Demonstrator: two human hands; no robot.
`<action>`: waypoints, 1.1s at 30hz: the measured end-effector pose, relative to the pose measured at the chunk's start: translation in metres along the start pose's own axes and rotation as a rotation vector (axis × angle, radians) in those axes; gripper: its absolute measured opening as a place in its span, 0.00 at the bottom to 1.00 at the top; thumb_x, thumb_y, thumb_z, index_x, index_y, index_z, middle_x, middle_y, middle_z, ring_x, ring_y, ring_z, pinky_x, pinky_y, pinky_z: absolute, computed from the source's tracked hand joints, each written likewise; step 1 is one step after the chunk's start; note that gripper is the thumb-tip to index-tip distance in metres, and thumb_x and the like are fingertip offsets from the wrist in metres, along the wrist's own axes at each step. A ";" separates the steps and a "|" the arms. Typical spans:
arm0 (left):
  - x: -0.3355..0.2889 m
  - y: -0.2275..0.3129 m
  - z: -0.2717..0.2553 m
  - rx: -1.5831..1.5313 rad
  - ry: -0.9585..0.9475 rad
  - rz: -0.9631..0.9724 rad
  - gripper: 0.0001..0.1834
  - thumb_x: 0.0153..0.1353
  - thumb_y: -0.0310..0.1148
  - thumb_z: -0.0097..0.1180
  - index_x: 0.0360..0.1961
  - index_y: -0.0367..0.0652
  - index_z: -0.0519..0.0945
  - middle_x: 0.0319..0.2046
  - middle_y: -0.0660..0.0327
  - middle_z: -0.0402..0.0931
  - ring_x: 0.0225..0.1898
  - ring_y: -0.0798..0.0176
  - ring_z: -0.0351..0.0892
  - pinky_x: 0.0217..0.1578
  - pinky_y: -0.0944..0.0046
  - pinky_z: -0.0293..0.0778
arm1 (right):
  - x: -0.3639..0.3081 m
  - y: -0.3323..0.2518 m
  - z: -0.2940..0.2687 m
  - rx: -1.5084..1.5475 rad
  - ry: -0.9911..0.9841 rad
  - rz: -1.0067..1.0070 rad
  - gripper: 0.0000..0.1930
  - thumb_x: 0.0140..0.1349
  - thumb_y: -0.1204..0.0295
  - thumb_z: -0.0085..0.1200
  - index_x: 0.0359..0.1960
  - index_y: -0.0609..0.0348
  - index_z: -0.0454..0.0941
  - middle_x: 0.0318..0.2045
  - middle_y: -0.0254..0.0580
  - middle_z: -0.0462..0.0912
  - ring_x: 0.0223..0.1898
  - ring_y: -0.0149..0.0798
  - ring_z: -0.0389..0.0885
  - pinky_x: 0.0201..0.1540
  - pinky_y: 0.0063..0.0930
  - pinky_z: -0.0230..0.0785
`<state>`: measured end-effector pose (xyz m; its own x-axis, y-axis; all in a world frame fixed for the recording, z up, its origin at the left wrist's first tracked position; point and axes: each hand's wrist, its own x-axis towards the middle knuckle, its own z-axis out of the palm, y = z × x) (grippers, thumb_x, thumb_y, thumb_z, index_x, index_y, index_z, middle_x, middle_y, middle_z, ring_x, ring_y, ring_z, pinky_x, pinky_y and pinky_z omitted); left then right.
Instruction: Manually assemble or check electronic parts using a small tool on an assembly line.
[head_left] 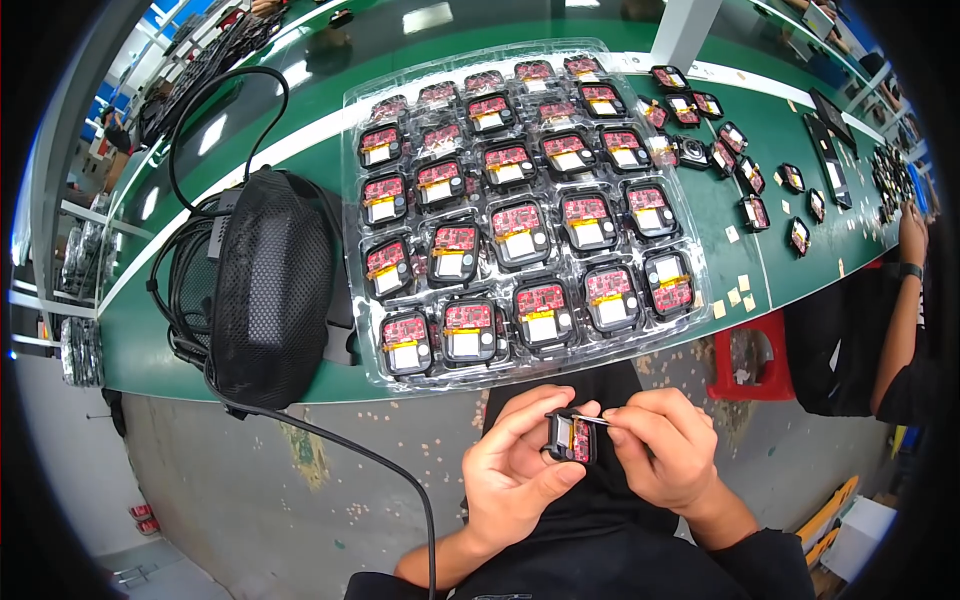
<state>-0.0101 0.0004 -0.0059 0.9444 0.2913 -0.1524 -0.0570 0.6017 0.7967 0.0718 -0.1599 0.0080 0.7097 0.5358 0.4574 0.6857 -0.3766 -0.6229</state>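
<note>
Over my lap, my left hand [512, 478] grips a small black watch case [558, 452] by its edges. Inside the open case are a red circuit board [581, 443], a silvery block and a strip of yellow tape. My right hand [668, 452] pinches thin metal tweezers [592, 419], whose tip reaches the upper edge of the case; whether it touches the board I cannot tell. Just beyond my hands, a clear plastic tray [545, 372] holds rows of similar cases with red boards.
A black mesh bag [272, 290] with a looped black cable [420, 480] sits left of the tray on the green table [150, 355]. Loose watch cases [754, 212] lie to the right. A red stool [765, 358] stands below, near another person's arm [897, 325].
</note>
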 end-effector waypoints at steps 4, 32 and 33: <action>-0.001 -0.001 0.002 -0.026 0.012 -0.002 0.36 0.54 0.32 0.77 0.60 0.27 0.74 0.61 0.42 0.70 0.59 0.42 0.79 0.62 0.46 0.77 | -0.002 -0.004 0.002 -0.048 0.017 0.007 0.11 0.53 0.80 0.68 0.40 0.61 0.85 0.31 0.40 0.81 0.22 0.36 0.81 0.22 0.28 0.73; 0.001 -0.043 -0.020 0.819 -0.087 0.740 0.19 0.54 0.18 0.69 0.48 0.38 0.84 0.48 0.52 0.81 0.48 0.49 0.85 0.47 0.56 0.84 | 0.199 0.035 -0.012 -0.185 0.007 -0.171 0.10 0.57 0.81 0.62 0.41 0.63 0.84 0.36 0.49 0.85 0.40 0.56 0.84 0.43 0.42 0.77; 0.002 -0.059 -0.026 0.858 -0.138 0.693 0.17 0.54 0.17 0.68 0.47 0.37 0.85 0.48 0.52 0.81 0.47 0.51 0.85 0.47 0.57 0.84 | 0.213 0.044 -0.011 -0.273 -0.059 -0.160 0.09 0.57 0.79 0.62 0.40 0.63 0.84 0.36 0.49 0.84 0.40 0.56 0.84 0.44 0.43 0.76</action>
<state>-0.0134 -0.0152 -0.0678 0.8258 0.2478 0.5066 -0.3940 -0.3892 0.8326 0.2553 -0.0708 0.0851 0.5843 0.6442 0.4936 0.8115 -0.4684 -0.3493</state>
